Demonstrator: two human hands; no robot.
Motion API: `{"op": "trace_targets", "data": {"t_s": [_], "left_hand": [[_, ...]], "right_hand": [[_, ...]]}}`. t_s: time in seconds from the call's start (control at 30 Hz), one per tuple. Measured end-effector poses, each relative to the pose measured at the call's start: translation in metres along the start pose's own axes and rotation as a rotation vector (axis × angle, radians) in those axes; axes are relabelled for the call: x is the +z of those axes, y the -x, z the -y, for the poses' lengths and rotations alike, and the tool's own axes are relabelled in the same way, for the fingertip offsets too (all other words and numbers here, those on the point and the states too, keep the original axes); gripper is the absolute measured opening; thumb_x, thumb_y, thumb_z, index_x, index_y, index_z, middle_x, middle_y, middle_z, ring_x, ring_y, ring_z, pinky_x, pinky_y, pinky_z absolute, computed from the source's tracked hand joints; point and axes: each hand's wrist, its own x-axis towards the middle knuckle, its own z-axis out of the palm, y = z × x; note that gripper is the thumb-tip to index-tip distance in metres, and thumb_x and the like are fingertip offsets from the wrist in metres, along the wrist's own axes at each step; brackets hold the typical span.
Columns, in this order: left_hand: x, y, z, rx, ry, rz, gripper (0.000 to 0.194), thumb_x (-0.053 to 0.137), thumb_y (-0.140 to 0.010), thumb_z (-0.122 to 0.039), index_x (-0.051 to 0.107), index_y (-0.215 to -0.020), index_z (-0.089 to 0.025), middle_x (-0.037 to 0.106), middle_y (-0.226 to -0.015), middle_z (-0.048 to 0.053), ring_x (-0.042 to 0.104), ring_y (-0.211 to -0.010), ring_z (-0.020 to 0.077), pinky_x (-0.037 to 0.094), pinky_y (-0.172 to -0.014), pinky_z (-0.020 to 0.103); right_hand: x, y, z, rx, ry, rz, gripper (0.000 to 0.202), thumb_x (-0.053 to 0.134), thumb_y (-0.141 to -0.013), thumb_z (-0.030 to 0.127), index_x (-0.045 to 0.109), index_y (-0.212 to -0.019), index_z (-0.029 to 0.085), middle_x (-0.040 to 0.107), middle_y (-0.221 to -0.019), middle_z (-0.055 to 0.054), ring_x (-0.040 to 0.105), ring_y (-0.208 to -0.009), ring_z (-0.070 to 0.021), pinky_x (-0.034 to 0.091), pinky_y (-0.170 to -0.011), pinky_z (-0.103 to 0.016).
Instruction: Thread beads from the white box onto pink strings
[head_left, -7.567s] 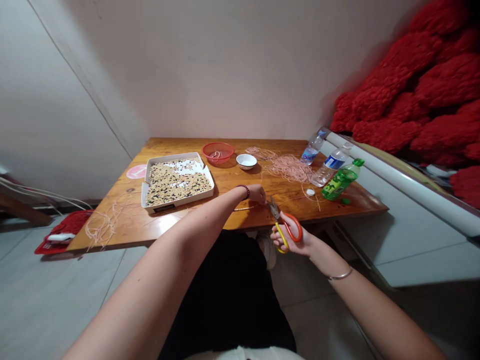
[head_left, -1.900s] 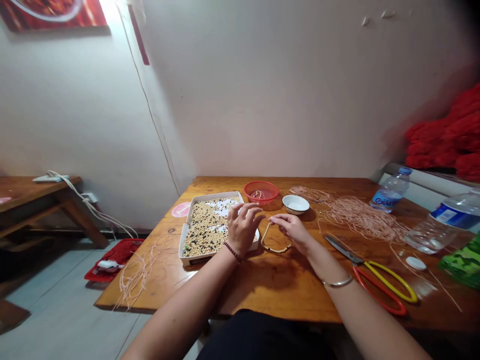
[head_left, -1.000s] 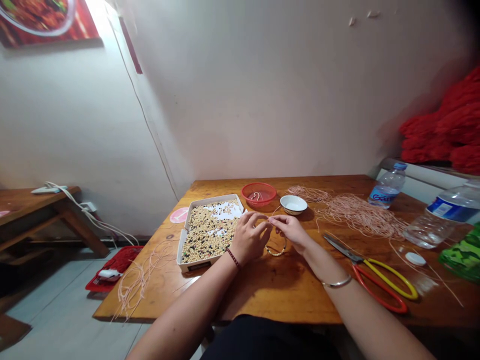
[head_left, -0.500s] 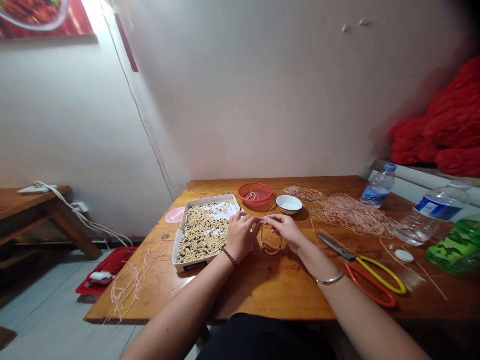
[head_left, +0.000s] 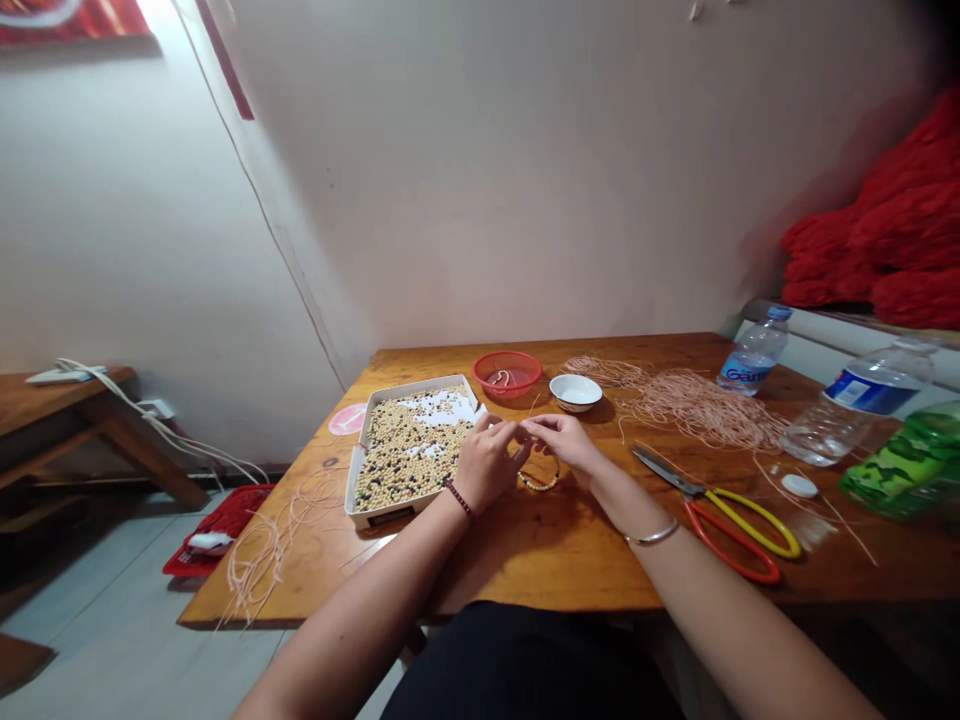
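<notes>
A loop of pale beads [head_left: 540,484] with a few dark ones hangs below my fingertips, just over the wooden table [head_left: 555,560]. My left hand [head_left: 486,455] is closed in a pinch at the loop's upper end, beside the bead tray's right edge. Touching it at the fingertips, my right hand [head_left: 562,440] also pinches there. The cord between the fingers is too small to make out well. The white tray [head_left: 397,512] holds pale and dark beads over a white bottom.
Behind my hands stand a red basket [head_left: 508,375] and a white bowl [head_left: 576,392]. Pink cords [head_left: 697,405], scissors [head_left: 720,510], two clear bottles [head_left: 754,355] and a green bottle [head_left: 907,465] lie or stand rightward. More cords [head_left: 259,560] lie at the left edge.
The view has shifted slightly, so the table sits a little higher. The bead loop hangs higher and closer to my hands, and my fingertips remain together.
</notes>
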Motion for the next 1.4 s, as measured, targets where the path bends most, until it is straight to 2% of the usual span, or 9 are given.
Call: {"op": "trace_targets", "data": {"t_s": [0.1, 0.27, 0.4, 0.53, 0.87, 1.03, 1.2, 1.4], "left_hand": [[0.000, 0.000, 0.000, -0.027, 0.020, 0.001, 0.011, 0.057, -0.085, -0.029, 0.061, -0.079, -0.021, 0.068, -0.077, 0.001, 0.052, -0.078, 0.0184, 0.044, -0.071, 0.030], [0.000, -0.001, -0.001, -0.056, 0.061, -0.017, 0.006, 0.055, -0.085, -0.023, 0.059, -0.090, -0.021, 0.068, -0.080, 0.001, 0.054, -0.081, 0.0177, 0.045, -0.072, 0.029], [0.001, -0.001, -0.001, -0.117, 0.071, -0.055, 0.006, 0.061, -0.080, -0.024, 0.057, -0.081, -0.021, 0.067, -0.076, 0.000, 0.056, -0.079, 0.0171, 0.046, -0.070, 0.028], [0.001, 0.000, 0.001, -0.112, 0.078, -0.074, 0.010, 0.066, -0.077, -0.025, 0.057, -0.079, -0.022, 0.068, -0.077, -0.001, 0.058, -0.079, 0.0160, 0.046, -0.070, 0.027], [0.000, 0.001, -0.003, -0.042, 0.000, -0.026, 0.006, 0.061, -0.081, -0.023, 0.060, -0.086, -0.021, 0.070, -0.081, 0.000, 0.057, -0.081, 0.0167, 0.047, -0.070, 0.028], [0.001, 0.000, -0.002, -0.102, 0.027, -0.018, 0.005, 0.061, -0.080, -0.023, 0.061, -0.084, -0.022, 0.069, -0.081, 0.000, 0.057, -0.081, 0.0166, 0.047, -0.069, 0.028], [-0.001, -0.001, -0.001, -0.160, 0.024, -0.012, 0.006, 0.062, -0.080, -0.027, 0.061, -0.076, -0.022, 0.067, -0.074, -0.001, 0.056, -0.075, 0.0159, 0.045, -0.069, 0.028], [0.000, 0.002, 0.000, -0.131, 0.003, 0.014, 0.008, 0.060, -0.083, -0.027, 0.062, -0.077, -0.022, 0.067, -0.075, 0.000, 0.055, -0.076, 0.0165, 0.043, -0.066, 0.027]], "right_hand": [[-0.001, -0.001, -0.002, -0.001, -0.022, 0.008, 0.034, 0.072, -0.061, 0.042, 0.071, -0.079, 0.014, 0.070, -0.075, -0.007, 0.054, -0.054, -0.0093, 0.040, -0.053, -0.023], [-0.001, 0.001, 0.001, 0.037, 0.006, -0.037, 0.036, 0.072, -0.063, 0.043, 0.072, -0.084, 0.014, 0.070, -0.078, -0.007, 0.053, -0.051, -0.0079, 0.038, -0.051, -0.022], [-0.001, 0.003, 0.002, 0.039, 0.033, -0.021, 0.037, 0.072, -0.063, 0.044, 0.071, -0.084, 0.014, 0.070, -0.077, -0.007, 0.054, -0.052, -0.0092, 0.038, -0.052, -0.022], [-0.001, 0.004, 0.003, 0.009, 0.059, -0.003, 0.038, 0.071, -0.063, 0.046, 0.071, -0.081, 0.013, 0.069, -0.070, -0.006, 0.055, -0.053, -0.0107, 0.038, -0.051, -0.023], [0.001, 0.005, 0.008, -0.016, 0.068, -0.033, 0.041, 0.071, -0.058, 0.050, 0.071, -0.079, 0.013, 0.068, -0.071, -0.007, 0.056, -0.055, -0.0125, 0.039, -0.051, -0.025], [0.002, 0.007, 0.011, -0.017, 0.066, -0.048, 0.038, 0.072, -0.059, 0.048, 0.072, -0.078, 0.015, 0.070, -0.074, -0.008, 0.056, -0.054, -0.0126, 0.041, -0.050, -0.025], [0.001, 0.006, 0.009, -0.023, 0.050, -0.002, 0.036, 0.071, -0.060, 0.046, 0.072, -0.077, 0.014, 0.069, -0.073, -0.007, 0.054, -0.051, -0.0106, 0.039, -0.049, -0.024], [-0.001, 0.006, 0.006, -0.010, 0.054, 0.033, 0.036, 0.072, -0.061, 0.046, 0.073, -0.078, 0.014, 0.070, -0.073, -0.007, 0.053, -0.049, -0.0099, 0.038, -0.049, -0.024]]}}
